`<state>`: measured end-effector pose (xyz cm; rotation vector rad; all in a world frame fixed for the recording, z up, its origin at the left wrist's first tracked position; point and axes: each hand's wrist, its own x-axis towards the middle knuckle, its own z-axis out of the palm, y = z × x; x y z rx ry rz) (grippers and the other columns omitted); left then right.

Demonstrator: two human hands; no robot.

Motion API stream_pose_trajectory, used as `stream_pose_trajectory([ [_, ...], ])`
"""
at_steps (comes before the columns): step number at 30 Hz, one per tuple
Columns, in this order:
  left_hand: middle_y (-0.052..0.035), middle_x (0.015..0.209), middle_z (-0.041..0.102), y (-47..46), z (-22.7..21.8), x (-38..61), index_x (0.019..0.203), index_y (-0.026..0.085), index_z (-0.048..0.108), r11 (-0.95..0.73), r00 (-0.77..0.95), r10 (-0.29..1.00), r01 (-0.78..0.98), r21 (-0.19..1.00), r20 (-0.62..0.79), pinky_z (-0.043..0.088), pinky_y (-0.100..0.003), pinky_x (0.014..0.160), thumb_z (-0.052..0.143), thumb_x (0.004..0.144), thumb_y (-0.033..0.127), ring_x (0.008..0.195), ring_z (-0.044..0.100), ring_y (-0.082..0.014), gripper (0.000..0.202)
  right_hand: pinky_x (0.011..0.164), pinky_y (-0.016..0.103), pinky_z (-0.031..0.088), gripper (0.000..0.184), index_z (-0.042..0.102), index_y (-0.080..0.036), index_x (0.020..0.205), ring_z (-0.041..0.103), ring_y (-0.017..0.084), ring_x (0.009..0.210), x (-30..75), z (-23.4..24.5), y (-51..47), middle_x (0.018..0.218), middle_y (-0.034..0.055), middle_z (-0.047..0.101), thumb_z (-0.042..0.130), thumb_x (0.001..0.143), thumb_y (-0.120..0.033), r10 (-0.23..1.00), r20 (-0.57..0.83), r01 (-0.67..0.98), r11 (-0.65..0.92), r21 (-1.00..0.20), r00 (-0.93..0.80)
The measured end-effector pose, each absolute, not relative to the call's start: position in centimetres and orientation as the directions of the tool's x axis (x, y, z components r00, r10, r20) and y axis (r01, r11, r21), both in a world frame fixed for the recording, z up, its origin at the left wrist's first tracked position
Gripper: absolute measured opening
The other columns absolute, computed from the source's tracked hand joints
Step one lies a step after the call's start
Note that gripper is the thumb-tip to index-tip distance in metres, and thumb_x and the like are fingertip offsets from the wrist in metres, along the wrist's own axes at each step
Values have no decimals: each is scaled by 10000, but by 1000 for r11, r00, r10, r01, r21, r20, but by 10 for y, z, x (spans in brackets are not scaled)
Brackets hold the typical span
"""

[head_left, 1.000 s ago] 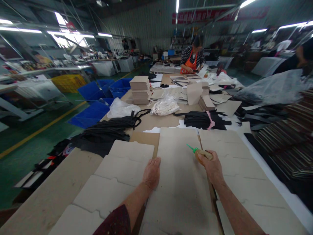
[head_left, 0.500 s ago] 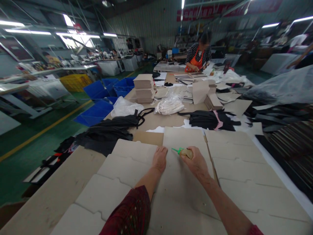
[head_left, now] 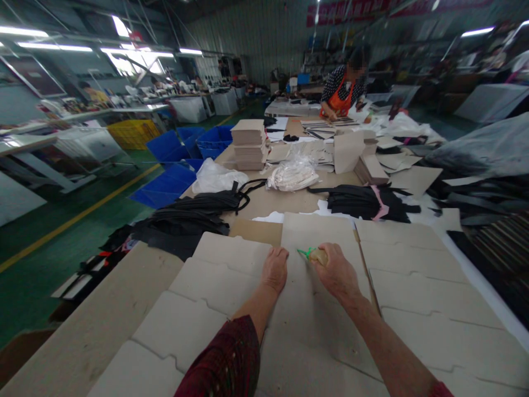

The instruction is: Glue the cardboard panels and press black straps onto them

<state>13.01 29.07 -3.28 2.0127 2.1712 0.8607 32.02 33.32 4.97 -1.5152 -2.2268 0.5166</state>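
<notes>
My left hand (head_left: 275, 270) rests at the right edge of the left row of overlapping grey cardboard sheets (head_left: 231, 252), its fingers bent and held together on that edge. In my right hand (head_left: 336, 273) is a small squeeze bottle (head_left: 318, 257) with a thin green nozzle. The bottle is tilted, its tip pointing left, just over the middle row of cardboard (head_left: 314, 229); whether the tip touches the board I cannot tell. Small dark spots mark the middle row. A further row of overlapping cardboard sheets (head_left: 433, 286) lies to the right.
Black fabric strips (head_left: 185, 220) lie at the left, and a tied black bundle (head_left: 359, 201) is ahead. Beyond are a plastic-wrapped white bundle (head_left: 293, 175) and stacked cardboard (head_left: 249, 146). Blue crates (head_left: 165, 184) stand left of the table. A co-worker in an orange apron (head_left: 341, 99) works farther back.
The whole view has shifted slightly, so things appear a little farther right. Both hands and the bottle keep nearly the same place over the cardboard.
</notes>
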Motion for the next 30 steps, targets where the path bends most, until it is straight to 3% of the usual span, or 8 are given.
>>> stream_pose_trajectory([
  [5, -71, 968, 636, 290, -33, 130, 949, 191, 639, -3, -155, 932, 900, 436, 327, 455, -369, 937, 432, 908, 59, 953, 539, -223, 249, 605, 288, 318, 213, 533, -241, 1059, 566, 188, 794, 327, 51, 338, 1076, 44, 570, 605, 870, -307, 937, 91, 798, 335, -501, -336],
  [13, -77, 1042, 656, 290, -36, 130, 1031, 190, 639, 13, -163, 933, 906, 424, 321, 452, -387, 1003, 420, 904, 53, 1023, 564, -228, 288, 700, 304, 400, 259, 556, -238, 1023, 581, 211, 856, 319, 39, 342, 1024, 39, 594, 623, 798, -347, 942, 75, 714, 298, -633, -326],
  [18, -125, 1333, 599, 292, -46, 125, 1351, 146, 526, 5, -144, 937, 916, 400, 319, 382, -448, 1119, 384, 832, -27, 1219, 538, -249, 566, 757, 333, 456, 432, 565, -230, 1099, 604, 244, 897, 317, 28, 347, 1018, 52, 638, 662, 749, -465, 997, 42, 531, 73, -844, -70],
  [21, -124, 1383, 581, 293, -50, 123, 1411, 150, 488, -8, -126, 942, 919, 394, 312, 371, -476, 1131, 379, 809, -43, 1245, 539, -258, 641, 727, 335, 463, 554, 570, -216, 1128, 618, 243, 828, 338, 28, 365, 948, 42, 663, 699, 697, -539, 991, -26, 411, -77, -908, 128],
  [25, -142, 1393, 576, 295, -49, 122, 1411, 128, 503, -8, -124, 945, 916, 401, 302, 389, -486, 1115, 377, 815, -35, 1238, 547, -273, 630, 727, 335, 451, 581, 589, -220, 1107, 617, 244, 825, 384, 30, 395, 929, 36, 663, 708, 660, -571, 973, 11, 483, -105, -870, 232],
  [30, -143, 1381, 586, 295, -46, 123, 1407, 106, 511, 22, -149, 947, 914, 405, 285, 385, -473, 1120, 362, 828, -25, 1228, 548, -274, 611, 785, 345, 438, 543, 585, -217, 1105, 595, 241, 874, 423, 27, 421, 986, 49, 648, 655, 682, -552, 982, 102, 663, -31, -748, 161],
])
